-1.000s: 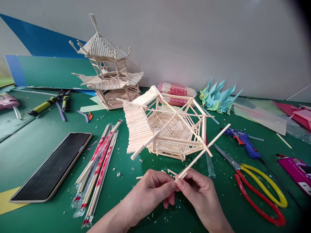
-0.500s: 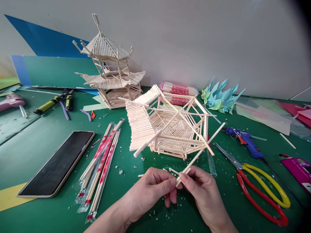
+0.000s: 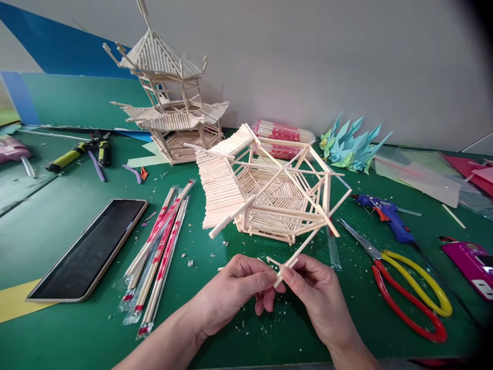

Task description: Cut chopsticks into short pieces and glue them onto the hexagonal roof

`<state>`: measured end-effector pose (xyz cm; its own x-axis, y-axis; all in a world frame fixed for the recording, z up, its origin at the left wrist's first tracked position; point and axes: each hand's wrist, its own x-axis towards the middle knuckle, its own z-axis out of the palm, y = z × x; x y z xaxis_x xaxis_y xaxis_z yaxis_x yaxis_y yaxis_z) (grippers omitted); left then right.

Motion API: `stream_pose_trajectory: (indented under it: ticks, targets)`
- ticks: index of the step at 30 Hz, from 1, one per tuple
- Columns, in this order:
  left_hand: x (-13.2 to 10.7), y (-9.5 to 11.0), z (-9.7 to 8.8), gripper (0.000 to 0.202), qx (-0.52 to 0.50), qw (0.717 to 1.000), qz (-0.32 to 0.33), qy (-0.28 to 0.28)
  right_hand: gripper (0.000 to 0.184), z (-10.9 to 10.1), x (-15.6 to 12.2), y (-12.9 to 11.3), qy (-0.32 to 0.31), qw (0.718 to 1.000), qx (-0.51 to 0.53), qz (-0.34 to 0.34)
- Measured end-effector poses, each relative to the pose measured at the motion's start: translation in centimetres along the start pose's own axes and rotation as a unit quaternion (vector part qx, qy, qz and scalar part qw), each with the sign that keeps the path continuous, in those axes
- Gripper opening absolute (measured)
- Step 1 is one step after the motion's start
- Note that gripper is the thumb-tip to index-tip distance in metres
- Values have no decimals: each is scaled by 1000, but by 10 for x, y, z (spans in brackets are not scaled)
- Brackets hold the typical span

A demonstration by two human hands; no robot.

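Low in front of the half-built chopstick model [image 3: 283, 226], my two hands meet at the end of a thin wooden chopstick [image 3: 304, 245]. It slants up and away to the right, past the model's front right corner. My left hand [image 3: 234, 288] pinches its near end between thumb and fingers. Thumb and fingers of my right hand [image 3: 318, 293] press on the same stick, with a short cut piece of chopstick [image 3: 293, 263] lying alongside it. One side of the model has a roof panel of close-set sticks [image 3: 221, 190]; its other visible sides are bare frame.
Behind stands a chopstick pagoda [image 3: 165, 121]. Wrapped chopsticks [image 3: 164, 262] and a phone [image 3: 90, 249] lie left. To the right are scissors [image 3: 408, 282], a blue glue gun [image 3: 389, 216] and a magenta tool [image 3: 468, 264]. Blue-green folded paper [image 3: 354, 144] and a chopstick pack [image 3: 283, 136] sit behind.
The view has tipped slightly, so most things sit higher in it. Both hands keep their grip on the chopstick, with little visible change in finger position. The model stays in place.
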<state>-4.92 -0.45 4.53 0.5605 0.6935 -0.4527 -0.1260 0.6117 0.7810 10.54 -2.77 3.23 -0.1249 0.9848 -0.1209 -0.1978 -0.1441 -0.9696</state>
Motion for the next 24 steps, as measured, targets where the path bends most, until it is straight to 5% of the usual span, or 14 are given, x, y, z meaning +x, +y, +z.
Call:
stream_pose_trajectory:
  ticks: [24]
  targets:
    - [1, 1, 0, 30, -40, 999, 6, -31, 19, 6, 0, -2, 45, 999, -2, 12]
